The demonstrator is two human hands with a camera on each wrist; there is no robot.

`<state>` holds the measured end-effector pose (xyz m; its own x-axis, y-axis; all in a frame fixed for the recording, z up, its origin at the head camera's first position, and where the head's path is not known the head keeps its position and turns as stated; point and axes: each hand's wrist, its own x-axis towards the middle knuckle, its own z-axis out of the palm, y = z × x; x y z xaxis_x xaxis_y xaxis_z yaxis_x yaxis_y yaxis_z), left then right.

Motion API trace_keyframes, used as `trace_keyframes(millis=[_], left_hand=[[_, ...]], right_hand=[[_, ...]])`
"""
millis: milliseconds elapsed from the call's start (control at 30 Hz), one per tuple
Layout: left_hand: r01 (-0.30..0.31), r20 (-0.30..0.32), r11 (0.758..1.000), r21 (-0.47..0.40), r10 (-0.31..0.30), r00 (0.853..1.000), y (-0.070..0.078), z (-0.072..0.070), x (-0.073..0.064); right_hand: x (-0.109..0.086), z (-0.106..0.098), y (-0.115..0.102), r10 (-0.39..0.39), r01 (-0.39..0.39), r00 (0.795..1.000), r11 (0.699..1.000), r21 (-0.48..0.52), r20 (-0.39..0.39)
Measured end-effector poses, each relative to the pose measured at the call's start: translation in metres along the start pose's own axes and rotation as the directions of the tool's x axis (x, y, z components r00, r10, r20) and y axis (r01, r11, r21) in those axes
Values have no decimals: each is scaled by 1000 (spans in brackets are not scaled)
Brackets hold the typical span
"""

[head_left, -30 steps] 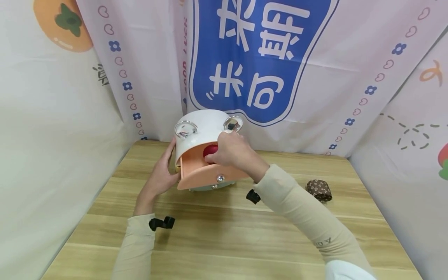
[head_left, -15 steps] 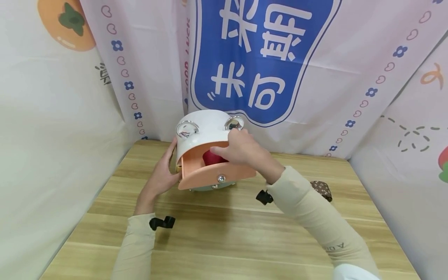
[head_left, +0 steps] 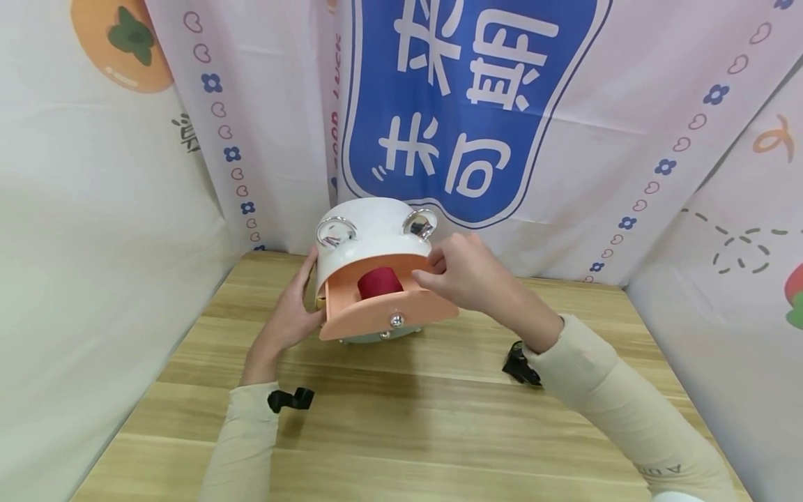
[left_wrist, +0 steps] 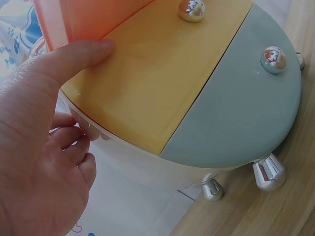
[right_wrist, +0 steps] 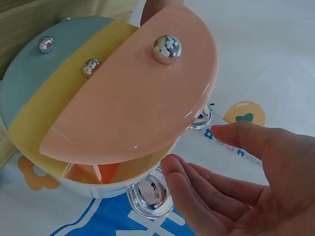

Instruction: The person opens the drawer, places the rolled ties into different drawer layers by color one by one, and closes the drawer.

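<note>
A round white drawer box (head_left: pixel 376 226) with silver ear shapes and small silver feet stands on the table. Its peach top drawer (head_left: pixel 357 321) is pulled out, and a dark red rolled piece (head_left: pixel 380 283) lies inside. Below are a yellow drawer (left_wrist: pixel 147 88) and a grey-green drawer (left_wrist: pixel 236 108), both pushed in, with silver knobs. My left hand (head_left: pixel 291 314) grips the box's left side, thumb on the yellow front and fingers round the side. My right hand (head_left: pixel 467 272) is just right of the peach drawer, fingers loosely bent, thumb apart, nothing held.
The box stands toward the back of the wooden table (head_left: pixel 401 432), close to a printed cloth backdrop (head_left: pixel 583 174). Cloth walls rise at left and right. A black wrist mount (head_left: pixel 291 399) sits on the left cuff, another black mount (head_left: pixel 521 364) at the right.
My right hand has let go of the dark red roll in the drawer and drawn back to the right. The right arm now covers the brown patterned bundle. The left hand stays put.
</note>
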<state>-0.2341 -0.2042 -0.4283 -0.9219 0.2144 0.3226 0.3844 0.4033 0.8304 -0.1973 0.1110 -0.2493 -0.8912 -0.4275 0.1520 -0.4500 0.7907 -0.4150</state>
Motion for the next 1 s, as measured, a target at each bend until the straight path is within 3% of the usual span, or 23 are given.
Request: trace_keyframes(millis=[433, 800, 1000], left_hand=[[-8, 2, 1000, -9, 8, 1000, 0, 1, 1], [-10, -2, 1000, -17, 10, 1000, -2, 0, 0], [-8, 0, 1000, -10, 8, 1000, -1, 1, 0]], right_hand=[[-40, 12, 3, -97, 98, 993, 995, 21, -67], [-56, 44, 3, -154, 160, 984, 985, 60, -88], [-59, 66, 9, -138, 150, 986, 979, 136, -91]])
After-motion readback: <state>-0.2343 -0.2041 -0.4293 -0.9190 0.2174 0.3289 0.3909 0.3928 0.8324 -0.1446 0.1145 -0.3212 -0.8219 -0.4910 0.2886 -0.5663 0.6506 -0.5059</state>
